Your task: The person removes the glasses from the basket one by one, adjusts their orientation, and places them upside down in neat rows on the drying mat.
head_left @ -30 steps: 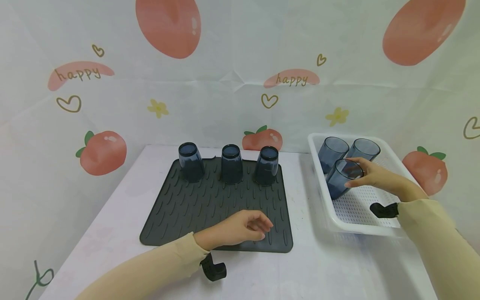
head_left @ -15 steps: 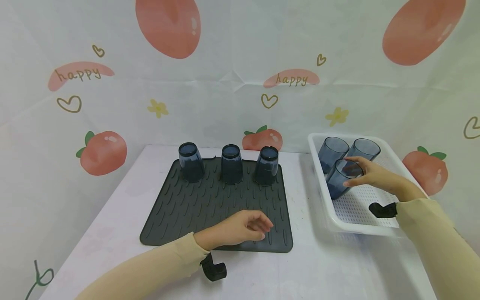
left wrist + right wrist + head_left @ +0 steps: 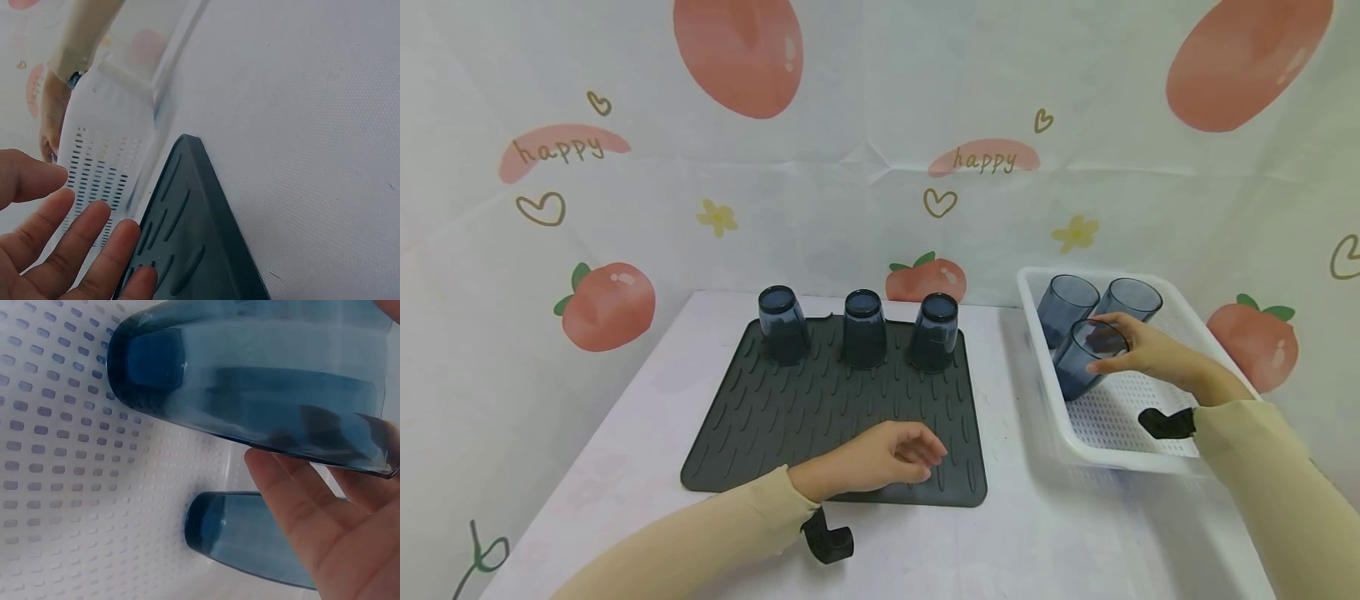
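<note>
Squeeze softly: the right hand [image 3: 1140, 352] pinches the front glass [image 3: 1072, 372] near its top, though some fingers hide, and the left hand [image 3: 880, 456] hangs with fingers loose.

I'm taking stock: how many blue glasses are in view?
6: three inverted glasses on the dark mat, two far glasses in the white basket, one nearer glass there, in the right hand.

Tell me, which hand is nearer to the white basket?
Right: the right hand is over the white basket, holding a blue glass. The left hand is outside it, to the left, over the dark mat.
</note>
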Tool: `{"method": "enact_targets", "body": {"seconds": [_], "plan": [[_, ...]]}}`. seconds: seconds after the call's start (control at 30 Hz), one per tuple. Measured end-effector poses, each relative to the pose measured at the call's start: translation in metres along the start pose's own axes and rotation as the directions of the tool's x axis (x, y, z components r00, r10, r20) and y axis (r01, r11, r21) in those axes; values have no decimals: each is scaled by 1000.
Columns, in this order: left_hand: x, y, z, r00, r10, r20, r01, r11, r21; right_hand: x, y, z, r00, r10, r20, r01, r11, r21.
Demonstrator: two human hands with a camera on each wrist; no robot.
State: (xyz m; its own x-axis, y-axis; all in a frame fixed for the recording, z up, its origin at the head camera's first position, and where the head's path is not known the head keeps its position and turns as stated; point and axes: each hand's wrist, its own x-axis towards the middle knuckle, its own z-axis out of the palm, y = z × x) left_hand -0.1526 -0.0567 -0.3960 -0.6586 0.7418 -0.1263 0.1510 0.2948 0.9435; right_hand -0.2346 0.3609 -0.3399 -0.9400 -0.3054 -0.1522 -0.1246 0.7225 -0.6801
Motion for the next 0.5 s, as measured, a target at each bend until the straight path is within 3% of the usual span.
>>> {"method": "enact_targets", "body": {"seconds": [0.5], "plan": [[-1,4,0,1000,-13,-9,13,1000,6,-4,-2,-2,997,-34,-76,29,998,-61]]}}
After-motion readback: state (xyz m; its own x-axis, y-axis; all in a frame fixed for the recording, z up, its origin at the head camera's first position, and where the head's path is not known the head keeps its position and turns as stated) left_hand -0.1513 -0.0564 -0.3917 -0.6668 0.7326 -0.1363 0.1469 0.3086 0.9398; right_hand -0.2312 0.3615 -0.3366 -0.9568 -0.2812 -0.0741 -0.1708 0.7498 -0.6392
